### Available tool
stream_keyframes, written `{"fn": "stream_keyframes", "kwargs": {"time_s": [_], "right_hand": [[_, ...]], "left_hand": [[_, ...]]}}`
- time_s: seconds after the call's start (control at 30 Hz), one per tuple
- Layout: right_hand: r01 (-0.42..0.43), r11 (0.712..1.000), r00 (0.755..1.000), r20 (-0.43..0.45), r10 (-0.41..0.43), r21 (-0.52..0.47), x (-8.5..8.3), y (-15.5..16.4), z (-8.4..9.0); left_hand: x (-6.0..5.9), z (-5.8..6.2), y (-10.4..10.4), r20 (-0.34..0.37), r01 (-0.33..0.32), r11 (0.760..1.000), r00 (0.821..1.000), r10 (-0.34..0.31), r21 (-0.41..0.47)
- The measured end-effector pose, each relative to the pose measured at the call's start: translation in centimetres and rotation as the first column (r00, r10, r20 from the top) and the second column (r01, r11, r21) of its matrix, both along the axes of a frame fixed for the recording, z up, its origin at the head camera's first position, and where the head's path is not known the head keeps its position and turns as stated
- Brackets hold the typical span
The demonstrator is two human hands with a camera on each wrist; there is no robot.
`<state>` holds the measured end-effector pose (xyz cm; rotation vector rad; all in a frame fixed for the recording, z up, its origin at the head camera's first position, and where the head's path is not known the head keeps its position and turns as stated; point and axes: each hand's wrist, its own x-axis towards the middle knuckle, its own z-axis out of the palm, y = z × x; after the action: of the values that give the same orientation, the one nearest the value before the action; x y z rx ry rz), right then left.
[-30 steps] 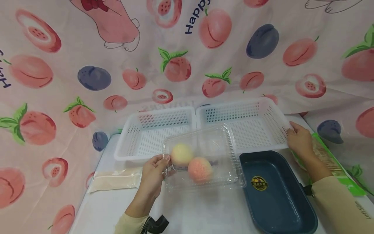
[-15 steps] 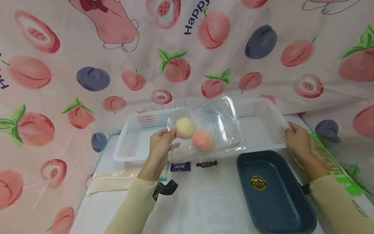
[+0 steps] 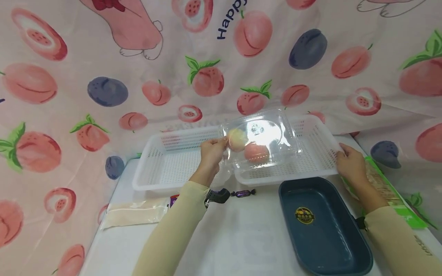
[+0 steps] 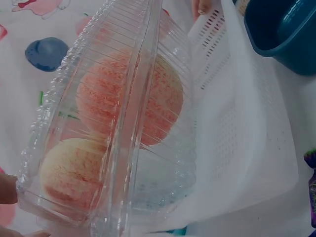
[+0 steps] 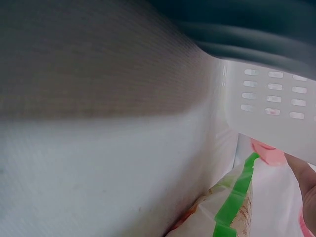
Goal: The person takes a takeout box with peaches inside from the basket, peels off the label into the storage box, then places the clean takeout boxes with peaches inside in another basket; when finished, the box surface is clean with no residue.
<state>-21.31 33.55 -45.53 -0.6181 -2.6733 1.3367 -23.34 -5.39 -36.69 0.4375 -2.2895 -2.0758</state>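
A clear plastic clamshell box (image 3: 262, 140) was held in the air above the right-hand white basket (image 3: 321, 153), pinched at its left end by the fingers and thumb of the left hand (image 3: 212, 149). Two round fruits were enclosed in the box: a pale yellow one (image 3: 237, 139) at the gripped end and a pink one (image 3: 256, 151) just beside it, touching it as seen from the left wrist view, where the box (image 4: 113, 128) was shown closed, with its ribbed lid over both fruits. The right hand (image 3: 350, 163) was rested on the outer right rim of the right-hand basket, with its fingers laid over the edge; whether they were curled round the rim could not be told. A second white basket (image 3: 162, 165) was set side by side with the first, to its left, their short walls touching. A dark blue tray (image 3: 331, 237) bearing a round sticker was placed on the white table (image 3: 241, 245) in front of the right-hand basket, near its front wall. A small dark wrapped sweet (image 3: 243, 193) was seen on the table just in front of the baskets, and a flat pale packet (image 3: 134, 212) lay toward the table's left edge. A green-edged bag (image 3: 393, 191) was seen partly behind the right forearm. A fruit-printed cloth (image 3: 103, 69) was hung behind the table.
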Motion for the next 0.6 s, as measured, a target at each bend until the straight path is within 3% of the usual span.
{"fn": "stream_keyframes", "kwargs": {"time_s": [0.33, 0.6], "right_hand": [[0.009, 1.0, 1.0, 0.007, -0.009, 0.018, 0.1, 0.2, 0.3], [-0.01, 1.0, 0.999, -0.041, 0.011, 0.017, -0.1, 0.4, -0.4]], "left_hand": [[-1.9, -1.0, 3.9, 0.038, -0.004, 0.999, 0.999, 0.006, -0.034], [-3.2, -2.3, 6.2, 0.069, 0.005, 0.988, 0.998, 0.005, -0.156]]}}
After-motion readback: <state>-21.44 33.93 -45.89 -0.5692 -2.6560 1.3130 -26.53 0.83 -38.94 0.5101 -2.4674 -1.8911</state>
